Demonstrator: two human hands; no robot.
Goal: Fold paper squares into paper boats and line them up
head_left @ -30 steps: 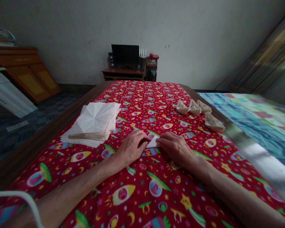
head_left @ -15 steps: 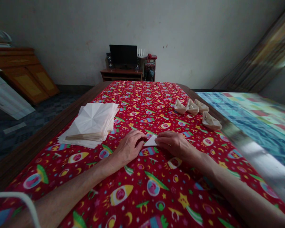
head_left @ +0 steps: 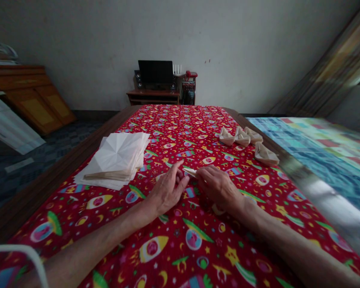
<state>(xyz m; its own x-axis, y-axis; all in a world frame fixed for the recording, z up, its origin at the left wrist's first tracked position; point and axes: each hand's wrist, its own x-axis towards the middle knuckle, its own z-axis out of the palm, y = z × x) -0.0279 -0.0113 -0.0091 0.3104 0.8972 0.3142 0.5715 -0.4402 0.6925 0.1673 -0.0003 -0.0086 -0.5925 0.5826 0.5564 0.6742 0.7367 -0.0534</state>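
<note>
A small folded piece of white paper (head_left: 190,172) is pinched in the fingers of my right hand (head_left: 219,186), seen nearly edge-on with its tip pointing left. My left hand (head_left: 168,188) is just left of the paper, thumb and fingers apart, holding nothing. Left of it lies a stack of creased white paper sheets (head_left: 117,152), the top one marked by folds radiating from its centre. Several folded paper boats (head_left: 242,137) stand at the right side of the table, with one boat (head_left: 266,154) nearer to me.
A red patterned cloth (head_left: 180,240) covers the table, whose dark wooden edge (head_left: 57,176) shows at left. A white curved tube (head_left: 27,250) crosses the lower left corner. To the right is a bed (head_left: 327,152); a desk with a monitor (head_left: 156,72) stands beyond.
The folded paper, flat as a triangle before, is now turned up edge-on in my right hand. My left hand has drawn slightly away from it, its fingers lifting and spreading.
</note>
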